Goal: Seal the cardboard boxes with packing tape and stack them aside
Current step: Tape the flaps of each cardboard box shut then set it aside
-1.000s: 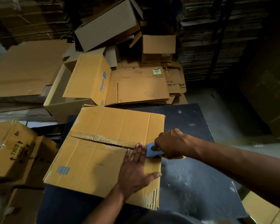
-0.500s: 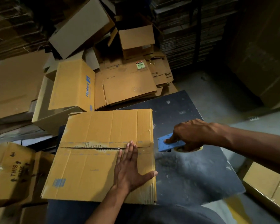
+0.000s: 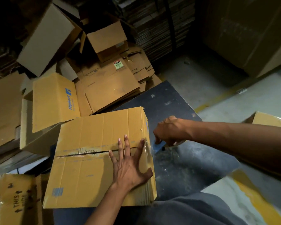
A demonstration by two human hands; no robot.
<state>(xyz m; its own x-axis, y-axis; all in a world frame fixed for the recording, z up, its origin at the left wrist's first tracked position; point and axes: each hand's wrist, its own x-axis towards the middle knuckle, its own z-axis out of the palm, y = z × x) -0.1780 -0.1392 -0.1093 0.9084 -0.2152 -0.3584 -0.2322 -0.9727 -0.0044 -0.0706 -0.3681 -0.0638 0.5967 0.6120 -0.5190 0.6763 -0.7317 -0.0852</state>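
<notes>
left hand (image 3: 130, 168) lies flat, fingers spread, on the ribbed cardboard box (image 3: 94, 159) atop the dark scuffed tabletop (image 3: 185, 168), right hand (image 3: 169, 130) clamped around a blue tape dispenser (image 3: 158, 146).

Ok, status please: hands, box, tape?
Left hand flat on box. Right hand grips blue tape dispenser at box's right edge. Seam mostly open. Nothing blocking.

box (image 3: 94, 159): matt brown corrugated cardboard, seam torn rough | tape (image 3: 147, 149): clear glossy film at box edge | dispenser (image 3: 158, 146): blue plastic, smooth | counter (image 3: 182, 168): dark matt, scuffed and dusty | floor (image 3: 258, 98): grey concrete, dull
</notes>
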